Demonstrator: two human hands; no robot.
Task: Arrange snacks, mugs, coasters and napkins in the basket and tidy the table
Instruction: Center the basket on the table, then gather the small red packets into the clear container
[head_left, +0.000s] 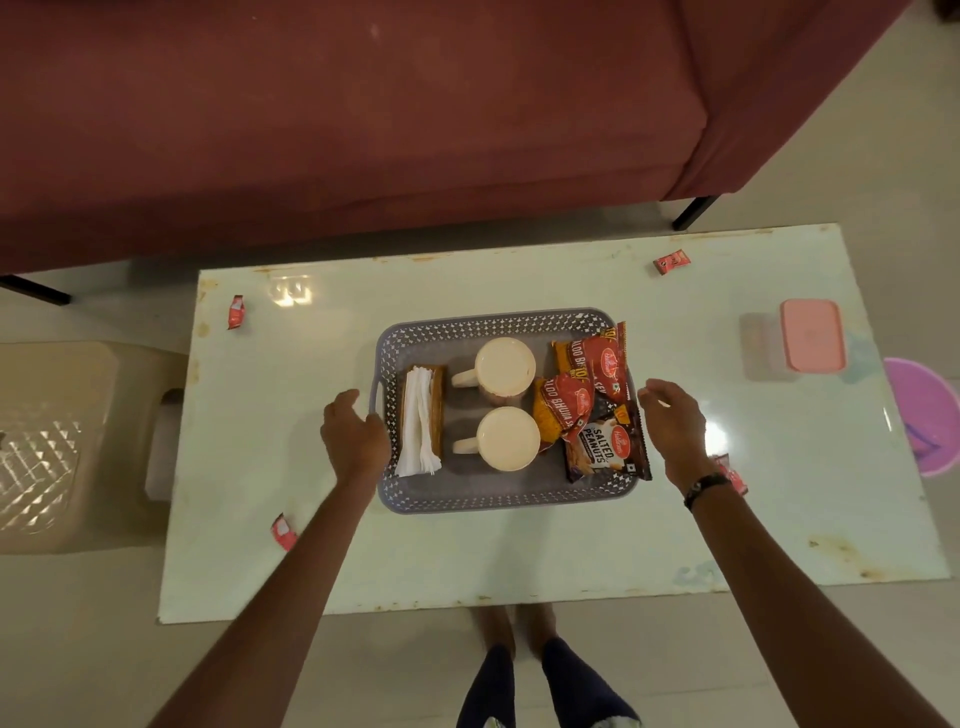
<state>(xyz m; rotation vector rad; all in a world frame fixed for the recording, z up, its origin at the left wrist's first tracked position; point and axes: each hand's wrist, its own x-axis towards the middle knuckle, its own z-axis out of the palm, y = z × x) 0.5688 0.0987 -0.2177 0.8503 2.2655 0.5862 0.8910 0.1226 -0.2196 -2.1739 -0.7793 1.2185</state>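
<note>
A grey perforated basket (498, 325) stands in the middle of the pale glass table (519, 551). Inside it are two cream mugs (505, 366) (509, 439) on dark coasters, a brown holder with white napkins (420, 423) at the left, and three snack packets at the right: two red ones (597, 358) (563, 410) and a salted peanuts pack (605, 452). My left hand (353, 434) rests against the basket's left handle, fingers apart. My right hand (672, 426) hovers just beside the basket's right wall, fingers spread, holding nothing.
Small red wrappers lie on the table at the far left (235, 312), front left (283, 531), far right (670, 261) and under my right wrist (732, 473). A pink-lidded box (810, 343) stands at the right. A maroon sofa (363, 130), beige stool (52, 441) and purple bin (924, 415) surround the table.
</note>
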